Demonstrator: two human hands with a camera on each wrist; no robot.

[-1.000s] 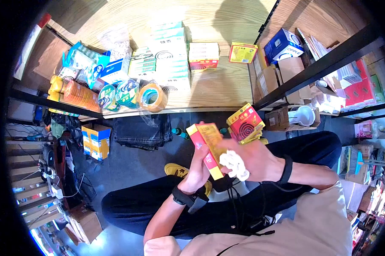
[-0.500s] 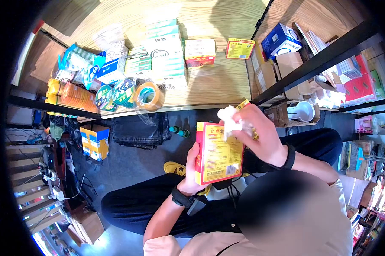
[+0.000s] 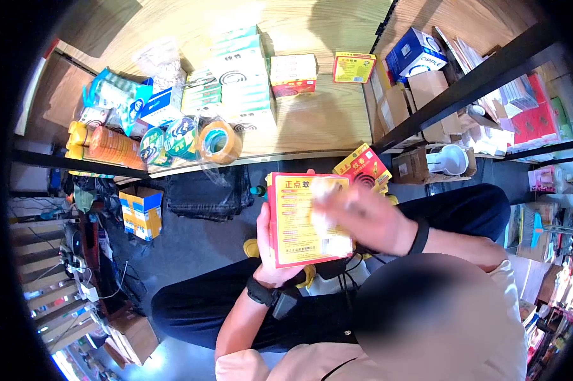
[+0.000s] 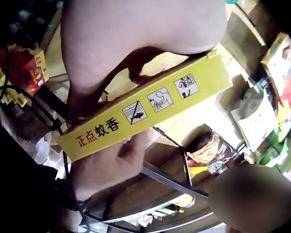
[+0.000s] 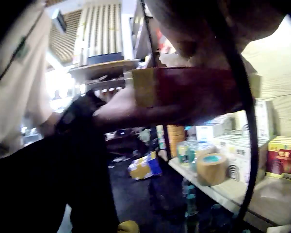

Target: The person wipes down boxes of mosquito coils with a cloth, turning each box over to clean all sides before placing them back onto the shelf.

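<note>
My left hand grips a red and yellow mosquito coil box by its left edge, with the yellow printed face turned up. Bunched in my right hand is a white crumpled cloth or tissue, held against the right part of that face; hand and cloth are blurred. In the left wrist view, the box's narrow yellow side shows printed pictograms. Beyond my right hand lies a stack of similar mosquito coil boxes, partly hidden by the hand.
A wooden shelf ahead bears white-green coil boxes, red-yellow boxes and a tape roll. Black folded bags and a carton lie on the floor. A black shelf bar runs along the right.
The box has turned from edge-on to showing its broad printed face, then shifted slightly left. My right hand with the white wad has moved from the box's upper corner down across its face.
</note>
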